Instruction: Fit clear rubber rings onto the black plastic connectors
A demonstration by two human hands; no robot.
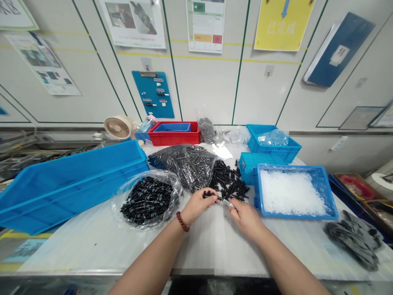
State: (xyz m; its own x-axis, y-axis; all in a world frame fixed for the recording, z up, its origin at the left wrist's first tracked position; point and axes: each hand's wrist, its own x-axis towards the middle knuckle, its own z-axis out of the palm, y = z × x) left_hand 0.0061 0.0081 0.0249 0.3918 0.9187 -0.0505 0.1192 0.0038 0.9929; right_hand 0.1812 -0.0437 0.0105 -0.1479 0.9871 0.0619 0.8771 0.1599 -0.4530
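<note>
Near the middle of the table, my left hand (pixel 202 202) has its fingers closed around several small black parts (pixel 209 194). Just right of it, my right hand (pixel 244 215) pinches a small whitish piece (pixel 226 202), which meets the end of a black part between the hands. Behind the hands lies a loose pile of black parts (pixel 227 178), spilling from a large clear bag (pixel 184 162). Left of my left hand is an open plastic bag of black parts with pale rings (pixel 149 200). A blue tray (pixel 333 211) of small white translucent rings (pixel 290 192) stands to the right.
A long blue bin (pixel 70 180) occupies the left side. Red (pixel 175 139) and blue bins (pixel 294 151) line the back, beside a fan (pixel 118 127). A teal box (pixel 250 162) stands behind the tray. Grey cloth (pixel 354 237) lies at the right edge.
</note>
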